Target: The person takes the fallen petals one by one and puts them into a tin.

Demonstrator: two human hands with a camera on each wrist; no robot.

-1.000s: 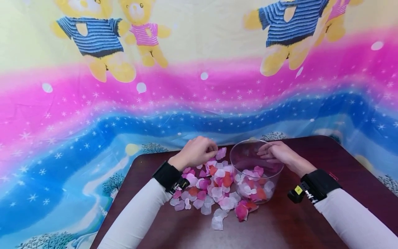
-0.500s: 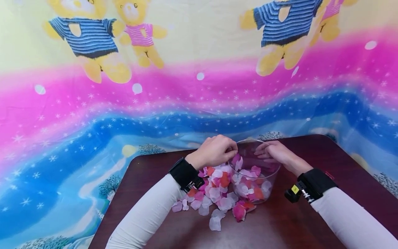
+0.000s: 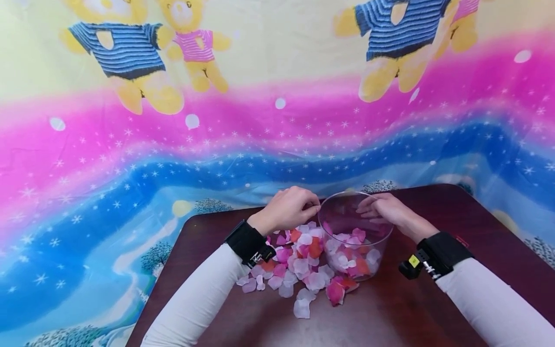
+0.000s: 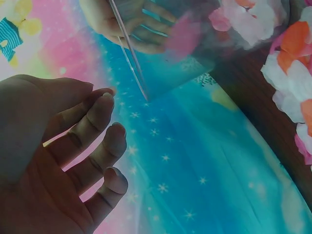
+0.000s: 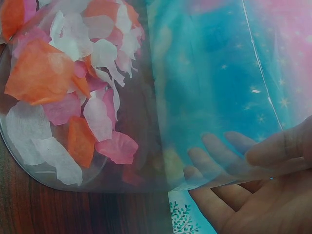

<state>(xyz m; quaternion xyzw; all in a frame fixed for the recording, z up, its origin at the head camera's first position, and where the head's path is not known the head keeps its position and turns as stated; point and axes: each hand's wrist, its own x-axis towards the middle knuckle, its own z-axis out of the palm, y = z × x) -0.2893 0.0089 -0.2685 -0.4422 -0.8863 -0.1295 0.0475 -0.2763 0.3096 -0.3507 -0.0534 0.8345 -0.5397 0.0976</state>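
Upright clear bowl (image 3: 355, 231) (petals (image 3: 351, 250) inside)

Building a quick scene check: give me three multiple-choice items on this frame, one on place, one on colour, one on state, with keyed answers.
1. Where do the loose petals lie?
A. on the table left of the bowl
B. on the floor
C. right of the bowl

2. What colour is the table?
A. white
B. dark brown
C. green

3. What does the right hand do?
A. hangs off the table
B. holds a spoon
C. holds the bowl's rim

Answers: 1 A, the pile sits beside the bowl under the left hand. 2 B, dark wood shows in the head view. 3 C, the fingers curl over the rim.
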